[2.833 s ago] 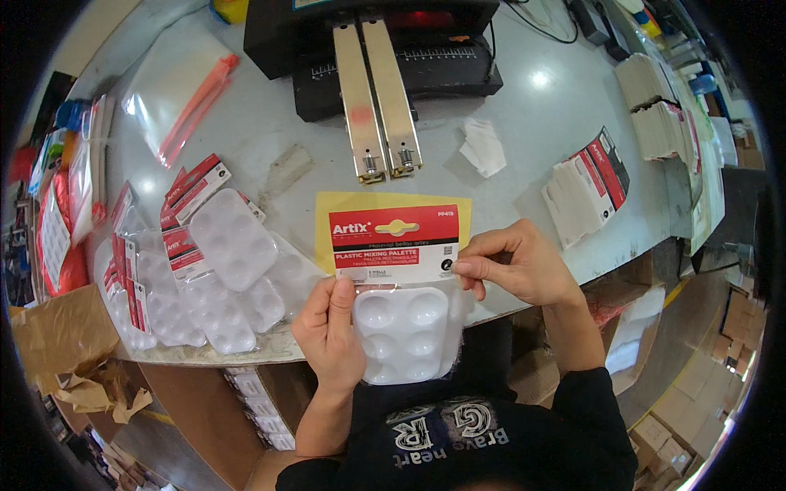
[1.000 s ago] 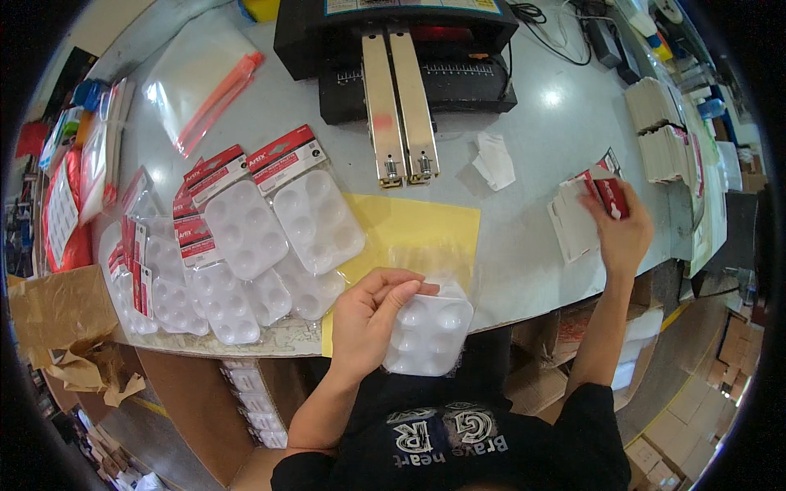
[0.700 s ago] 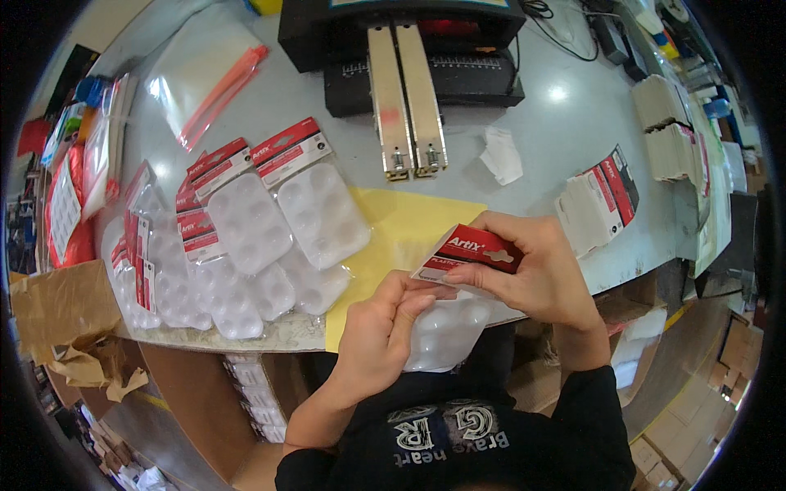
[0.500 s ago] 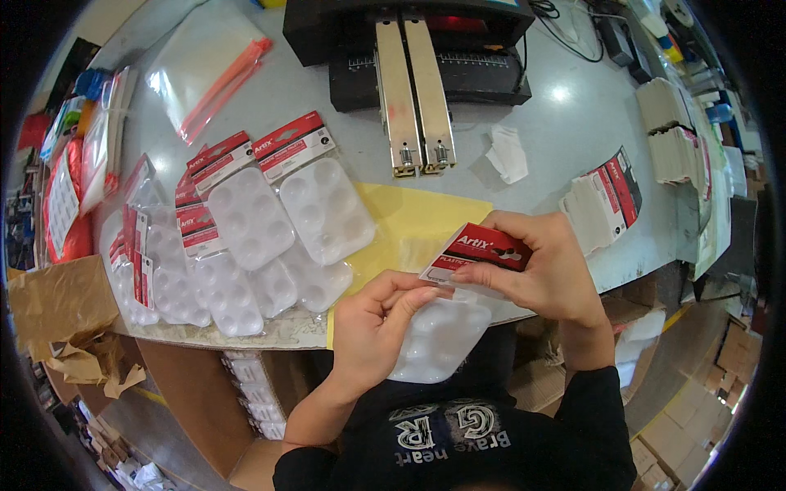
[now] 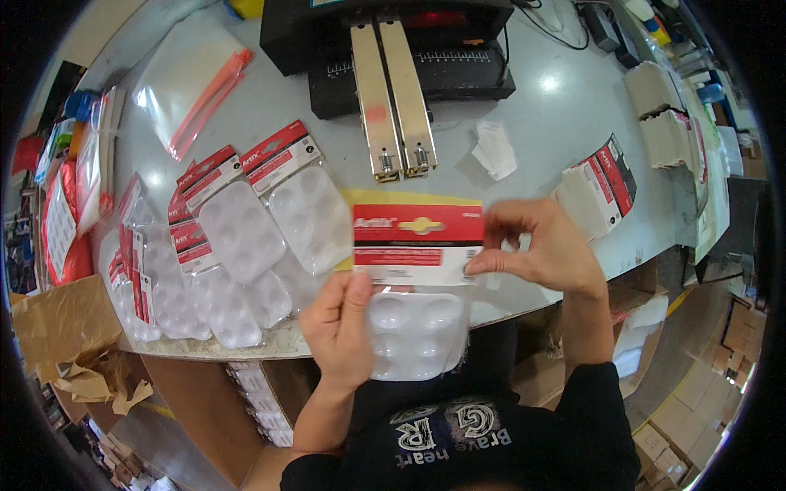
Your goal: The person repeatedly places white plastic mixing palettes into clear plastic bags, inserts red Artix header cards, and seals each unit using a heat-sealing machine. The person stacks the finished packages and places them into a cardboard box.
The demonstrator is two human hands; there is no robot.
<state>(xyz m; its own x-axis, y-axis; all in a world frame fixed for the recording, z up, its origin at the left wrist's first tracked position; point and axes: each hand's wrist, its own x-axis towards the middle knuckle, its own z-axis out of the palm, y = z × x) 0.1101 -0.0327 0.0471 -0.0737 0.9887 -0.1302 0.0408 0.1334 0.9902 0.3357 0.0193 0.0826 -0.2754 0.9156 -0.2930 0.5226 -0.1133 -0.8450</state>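
Observation:
A white plastic paint palette [image 5: 416, 335] with round wells hangs in a clear bag in front of me. A red, black and white header card [image 5: 409, 255] covers the bag's top and faces up flat. My left hand [image 5: 340, 331] is closed on the left edge, its thumb just below the card's lower left corner. At the card's right edge, my right hand [image 5: 544, 250] is closed, with the thumb over the lower right corner and the fingers bent beside it. Left of my hands lie several bagged palettes [image 5: 241, 225] with the same cards, overlapping.
A black machine with two metal arms [image 5: 397, 98] stands at the back. Clear bags [image 5: 184, 82] lie back left. A stack of header cards [image 5: 598, 192] and a crumpled white paper [image 5: 494, 151] lie right. A yellow sheet [image 5: 348, 197] sits beneath the card; a cardboard box [image 5: 205, 401] stands below the table.
The header card has turned from folded and tilted to flat and level. My right hand has moved to its right edge, and my left hand has moved left along the bag.

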